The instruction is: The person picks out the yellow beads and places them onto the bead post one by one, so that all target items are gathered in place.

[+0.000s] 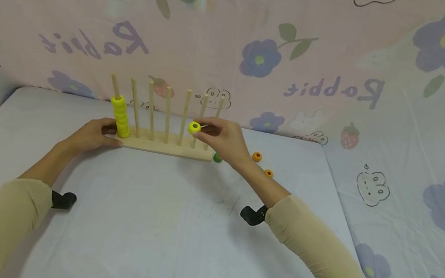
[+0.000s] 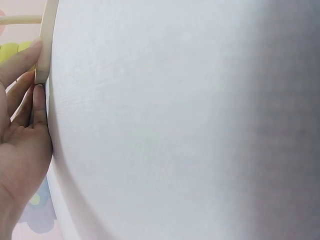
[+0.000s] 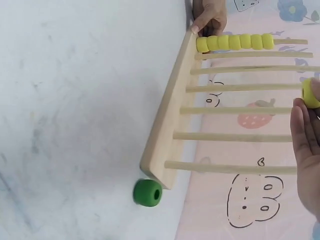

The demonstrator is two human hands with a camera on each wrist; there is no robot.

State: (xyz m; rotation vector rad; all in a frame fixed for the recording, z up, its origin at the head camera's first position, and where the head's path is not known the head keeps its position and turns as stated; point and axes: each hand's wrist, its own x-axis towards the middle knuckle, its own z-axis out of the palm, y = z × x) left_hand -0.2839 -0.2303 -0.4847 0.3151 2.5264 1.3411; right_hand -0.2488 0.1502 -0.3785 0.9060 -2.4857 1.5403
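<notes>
A wooden peg rack [image 1: 167,149] with several upright pegs stands on the white table. Its leftmost peg carries a stack of yellow beads [image 3: 235,42], with the bare peg tip showing above. At that end, my left hand [image 1: 93,136] grips the base, thumb at the front corner; the left wrist view shows its fingers [image 2: 39,107] against the base's end. Between thumb and fingertips, my right hand [image 1: 225,140] pinches a single yellow bead [image 1: 193,132], held up in front of the right-hand pegs. The other pegs are bare.
A green bead [image 3: 147,193] lies by the rack's right end. Farther right are an orange bead [image 1: 254,157] and another orange bead [image 1: 268,173], with a bit of green partly hidden behind the right wrist. A patterned cloth [image 1: 205,31] hangs behind the table.
</notes>
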